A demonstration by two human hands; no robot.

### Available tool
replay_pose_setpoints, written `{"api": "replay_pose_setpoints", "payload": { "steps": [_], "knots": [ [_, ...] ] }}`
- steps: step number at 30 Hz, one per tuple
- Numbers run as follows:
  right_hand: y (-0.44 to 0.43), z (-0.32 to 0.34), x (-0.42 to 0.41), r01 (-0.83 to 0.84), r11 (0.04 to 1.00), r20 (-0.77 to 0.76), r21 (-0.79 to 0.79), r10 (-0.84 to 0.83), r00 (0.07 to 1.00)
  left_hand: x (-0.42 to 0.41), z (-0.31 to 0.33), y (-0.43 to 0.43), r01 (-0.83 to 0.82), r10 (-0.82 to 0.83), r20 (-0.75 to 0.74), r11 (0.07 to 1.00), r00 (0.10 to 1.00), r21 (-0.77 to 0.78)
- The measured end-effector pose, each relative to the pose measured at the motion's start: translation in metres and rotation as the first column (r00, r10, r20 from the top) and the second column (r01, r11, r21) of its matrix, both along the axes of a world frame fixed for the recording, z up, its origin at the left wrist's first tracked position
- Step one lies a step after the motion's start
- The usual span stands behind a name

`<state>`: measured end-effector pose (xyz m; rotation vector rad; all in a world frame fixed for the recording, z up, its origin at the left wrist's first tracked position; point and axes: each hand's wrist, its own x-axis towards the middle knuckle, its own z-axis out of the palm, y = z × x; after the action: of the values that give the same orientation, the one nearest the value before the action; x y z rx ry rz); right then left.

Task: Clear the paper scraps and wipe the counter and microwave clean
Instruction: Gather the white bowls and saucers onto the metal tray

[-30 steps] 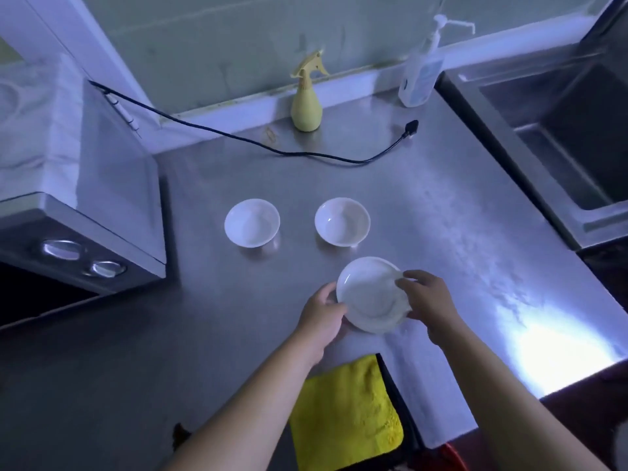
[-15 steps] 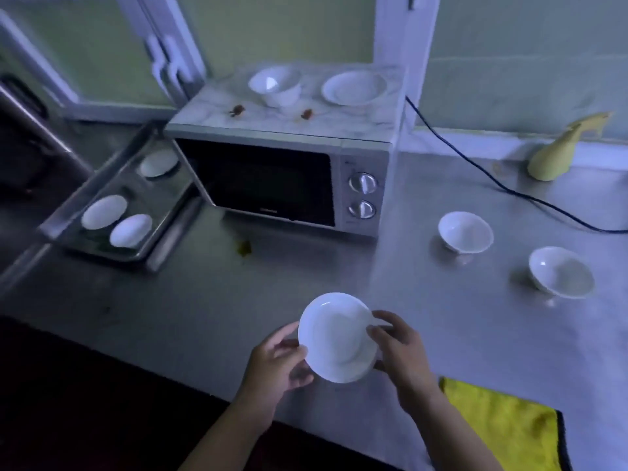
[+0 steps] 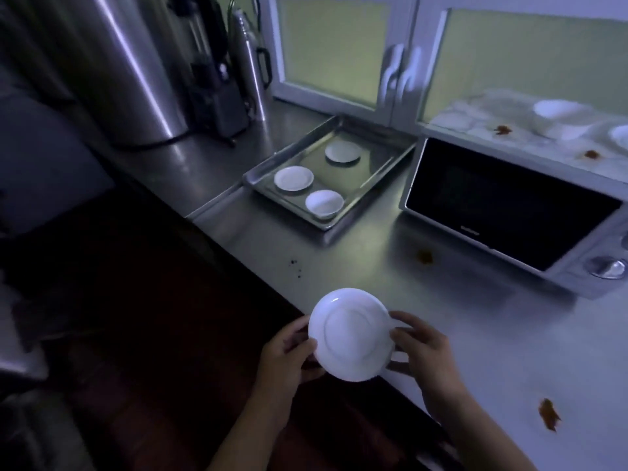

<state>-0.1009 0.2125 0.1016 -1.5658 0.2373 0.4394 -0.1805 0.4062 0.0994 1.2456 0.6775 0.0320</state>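
GRIP: your left grip (image 3: 289, 355) and right grip (image 3: 424, 351) both pinch the plate (image 3: 350, 334) by its rim | RISK: it straddles the table (image 3: 373, 277) edge (lower centre), so a slip likely drops it floorward

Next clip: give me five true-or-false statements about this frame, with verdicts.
1. The left hand and the right hand both hold the white saucer. True.
2. The metal tray holds four dishes. False: it holds three.
3. The microwave has its door open. False: the door is shut.
4. Brown scraps lie on the steel counter. True.
5. The microwave's top is spotless. False: brown spots sit on it.
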Motion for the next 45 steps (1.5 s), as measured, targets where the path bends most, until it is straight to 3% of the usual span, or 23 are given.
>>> {"api": "replay_pose_setpoints", "payload": {
  "steps": [8,14,23,29,34,38,40,43,45],
  "knots": [
    [0.088,0.002,0.048,-0.022,1.0,-0.012,0.005,0.022,1.0,0.052,-0.005,0.084,-0.034,0.034,0.007,0.999,0.999,-0.012],
    [0.169,-0.004,0.134,-0.015,0.998,-0.028,0.062,0.017,0.999,0.139,0.002,0.166,-0.069,0.072,-0.026,0.991,0.997,0.117],
    [0.243,0.0,0.25,0.065,0.986,-0.069,0.152,-0.055,0.996,0.285,0.009,0.262,0.095,-0.082,-0.071,0.974,0.994,0.205],
    [0.271,-0.006,0.306,0.235,0.96,-0.099,0.154,-0.222,0.97,0.366,0.001,0.295,0.258,-0.254,-0.044,0.959,0.966,0.114],
    [0.29,-0.013,0.339,0.465,0.883,-0.111,0.063,-0.457,0.883,0.446,-0.007,0.319,0.487,-0.488,0.012,0.871,0.873,0.064],
    [0.305,-0.024,0.361,0.646,0.763,-0.124,0.018,-0.639,0.759,0.513,-0.016,0.339,0.77,-0.762,0.113,0.636,0.637,-0.053],
    [0.309,-0.031,0.372,0.708,0.706,-0.125,-0.01,-0.704,0.699,0.553,-0.026,0.343,0.82,-0.812,0.119,0.571,0.572,-0.041],
    [0.312,-0.037,0.383,0.768,0.637,-0.096,-0.064,-0.77,0.631,0.624,-0.056,0.334,0.709,-0.708,-0.066,0.693,0.704,0.131],
    [0.311,-0.038,0.386,0.791,0.604,-0.073,-0.095,-0.797,0.6,0.671,-0.079,0.321,0.671,-0.65,-0.167,0.706,0.741,0.227]
  ]
}}
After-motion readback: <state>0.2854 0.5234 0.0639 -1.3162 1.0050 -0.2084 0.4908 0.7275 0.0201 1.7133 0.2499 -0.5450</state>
